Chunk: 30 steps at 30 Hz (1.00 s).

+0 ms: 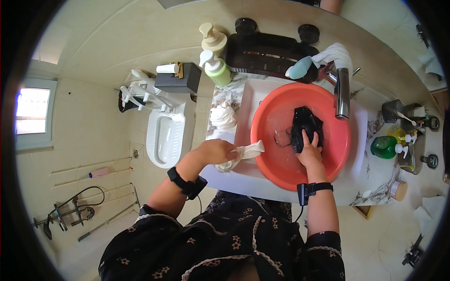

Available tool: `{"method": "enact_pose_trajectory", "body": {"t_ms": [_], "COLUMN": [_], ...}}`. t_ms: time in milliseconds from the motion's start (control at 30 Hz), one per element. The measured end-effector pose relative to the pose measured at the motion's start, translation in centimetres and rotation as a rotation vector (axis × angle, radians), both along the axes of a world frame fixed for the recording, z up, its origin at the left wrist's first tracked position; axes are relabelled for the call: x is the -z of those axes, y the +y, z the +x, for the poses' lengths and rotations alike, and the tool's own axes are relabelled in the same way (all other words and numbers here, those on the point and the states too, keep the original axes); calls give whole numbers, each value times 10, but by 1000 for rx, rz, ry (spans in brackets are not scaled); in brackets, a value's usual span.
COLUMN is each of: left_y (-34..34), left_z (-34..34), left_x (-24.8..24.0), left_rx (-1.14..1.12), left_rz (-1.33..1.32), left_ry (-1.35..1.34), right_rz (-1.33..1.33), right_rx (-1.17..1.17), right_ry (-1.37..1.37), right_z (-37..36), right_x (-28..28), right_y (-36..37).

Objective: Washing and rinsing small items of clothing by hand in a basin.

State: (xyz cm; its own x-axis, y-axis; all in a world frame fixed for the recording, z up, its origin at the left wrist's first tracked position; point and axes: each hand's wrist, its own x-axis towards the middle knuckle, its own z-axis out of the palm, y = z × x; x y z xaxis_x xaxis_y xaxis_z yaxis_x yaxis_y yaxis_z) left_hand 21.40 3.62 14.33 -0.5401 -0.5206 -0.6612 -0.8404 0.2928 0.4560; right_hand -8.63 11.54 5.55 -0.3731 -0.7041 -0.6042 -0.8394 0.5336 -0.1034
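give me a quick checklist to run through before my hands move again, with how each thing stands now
1. White cloth gripped by the left hand: ok.
2. Black item inside the red basin: ok.
3. Black item firmly gripped by the right hand: cannot tell; the fingers lie over it.
4. Tap not running: ok, no stream shows.
5. Green pump bottle apart from the basin: ok.

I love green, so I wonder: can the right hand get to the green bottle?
Probably yes. The right hand is on the black bundle, so it would first lift out of the red tub. The tap stands farther back, so the way to the green bottle looks free.
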Motion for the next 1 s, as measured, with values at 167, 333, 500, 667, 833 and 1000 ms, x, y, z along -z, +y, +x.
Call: {"method": "enact_pose_trajectory", "body": {"t_ms": [167, 333, 500, 667, 833, 1000], "left_y": [2, -20, -20, -13, -11, -16], "left_z": [3, 10, 9, 2, -1, -25], "left_x": [13, 12, -7, -16, -31, -42], "left_rx": [78, 50, 59, 146, 157, 161], "left_rz": [-153, -286, -410, -432, -403, -495], "left_ry": [-184, -386, -103, 25, 58, 179], "right_rz": [28, -481, -953, -1072, -722, -666], "right_rx": [-22, 173, 1249, 1355, 1260, 1192], "right_ry": [-104, -381, -771, -690, -660, -691], "right_z": [-21, -69, -157, -262, -290, -309], "right_x": [-15, 2, -60, -122, -166, -161], "right_y": [-1, 28, 63, 93, 76, 88]}}
